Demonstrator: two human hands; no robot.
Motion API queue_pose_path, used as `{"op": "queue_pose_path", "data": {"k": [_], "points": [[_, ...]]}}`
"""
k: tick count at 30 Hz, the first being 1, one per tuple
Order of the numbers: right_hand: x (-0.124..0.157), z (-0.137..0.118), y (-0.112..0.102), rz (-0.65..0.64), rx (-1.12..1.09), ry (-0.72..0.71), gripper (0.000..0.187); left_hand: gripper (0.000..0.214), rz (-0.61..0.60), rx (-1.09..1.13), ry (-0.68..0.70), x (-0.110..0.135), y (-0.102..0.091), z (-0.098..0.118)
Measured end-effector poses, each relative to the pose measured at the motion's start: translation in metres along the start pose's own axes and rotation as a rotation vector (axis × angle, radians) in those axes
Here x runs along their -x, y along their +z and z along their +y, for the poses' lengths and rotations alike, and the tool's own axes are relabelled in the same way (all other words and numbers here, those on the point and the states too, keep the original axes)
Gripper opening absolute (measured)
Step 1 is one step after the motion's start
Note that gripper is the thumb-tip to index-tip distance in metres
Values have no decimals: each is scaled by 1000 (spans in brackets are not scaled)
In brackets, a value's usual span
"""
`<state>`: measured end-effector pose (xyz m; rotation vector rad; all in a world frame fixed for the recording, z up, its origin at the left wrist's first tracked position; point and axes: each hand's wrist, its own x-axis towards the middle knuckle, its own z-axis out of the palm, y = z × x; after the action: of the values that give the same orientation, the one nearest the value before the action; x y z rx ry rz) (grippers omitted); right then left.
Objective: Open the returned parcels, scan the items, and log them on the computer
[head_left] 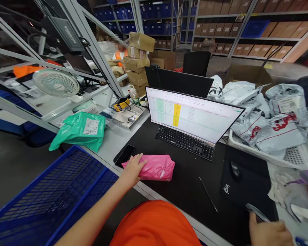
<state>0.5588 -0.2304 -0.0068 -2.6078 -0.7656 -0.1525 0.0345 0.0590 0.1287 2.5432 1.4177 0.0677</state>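
Observation:
A pink plastic mailer bag (157, 167), wrapped round a boxy content, lies on the black desk mat near the front edge. My left hand (132, 171) grips its left end, fingers over the top. Just behind that hand is a black phone (125, 155). At the lower right, my right hand (269, 232) is closed round a slim grey tool (256, 212) over the mouse pad's front corner. Its exact kind is not clear, and the frame's bottom edge cuts off part of the hand. A dark pen (207, 194) lies between the two hands.
Behind the pink bag stand a keyboard (186, 141) and a lit monitor (190, 114). A mouse (235, 170) rests on its pad. White mailers fill a white basket (297, 155) at right. At left are a green parcel (82, 130) and a blue crate (74, 150).

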Motion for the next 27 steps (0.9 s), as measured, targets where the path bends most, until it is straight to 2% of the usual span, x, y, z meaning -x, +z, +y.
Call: {"op": "queue_pose_path", "data": {"k": [1,2,5,8,12,15,18,23,27], "points": [[-7,-18,4,66,10,-37,84,77,27,-42,-26,4,7,11],[-17,-37,11,64,-3,-110,86,76,52,-67,-40,8,15,23],[-58,-85,44,-7,-105,-253,80,72,112,-82,-7,20,40,54],[-95,-107,78,-40,-99,-275,77,66,158,-79,12,21,55,65],[-119,-102,103,-40,-15,-268,67,63,166,-42,-15,13,53,54],[-123,-88,114,10,13,-297,54,68,168,-48,-102,11,47,43],[-123,-78,123,75,7,-338,48,70,188,-57,-143,15,49,39],[-125,-75,128,100,21,-339,47,67,220,-87,-146,23,61,44],[-127,-78,123,85,-2,-325,47,63,198,-104,-124,26,61,45]]}}
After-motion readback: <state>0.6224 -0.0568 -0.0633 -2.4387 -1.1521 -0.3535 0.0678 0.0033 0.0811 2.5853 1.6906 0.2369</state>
